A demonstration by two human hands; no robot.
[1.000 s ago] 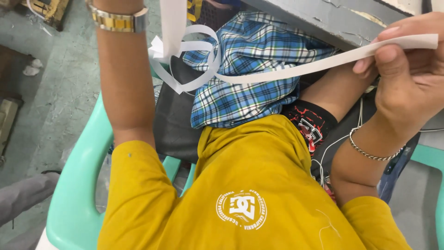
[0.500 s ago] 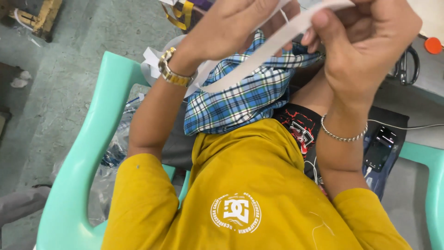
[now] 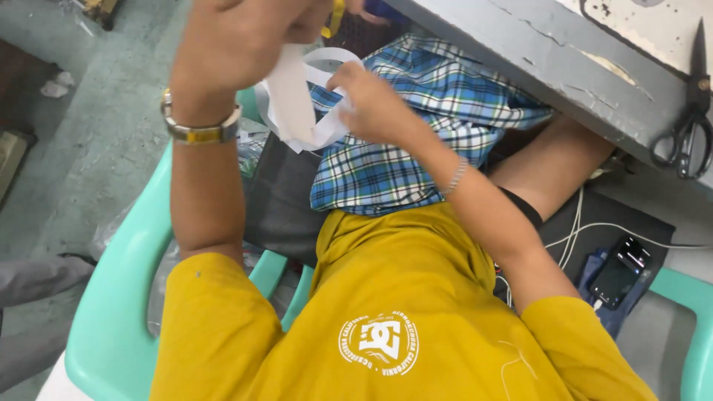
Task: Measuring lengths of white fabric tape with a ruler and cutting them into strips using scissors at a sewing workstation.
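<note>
From the head camera, the only view I have, I judge the step in hand to be gathering and folding a white strip (image 3: 301,104) of fabric or paper over the lap. The strip hangs bunched and looped between the two hands, above the blue plaid cloth (image 3: 423,126) that lies across the lap. The left hand (image 3: 238,37) is raised high, close to the lens and blurred; its fingers (image 3: 297,26) curl down onto the top of the strip, so I read them as closed on it, though the exact pinch is hidden. The right hand (image 3: 375,104) sits just beside it, lower, with its fingers (image 3: 343,78) narrowed onto the looped edge of the strip. To my eye the next move calls for keeping the loops even and both pinches firm, since the strip is limp and would slip or twist. On the desk (image 3: 564,52) at upper right lie black scissors (image 3: 687,111), well apart from both hands. A phone (image 3: 622,271) with white cables rests lower right, beside the teal chair (image 3: 119,312).
</note>
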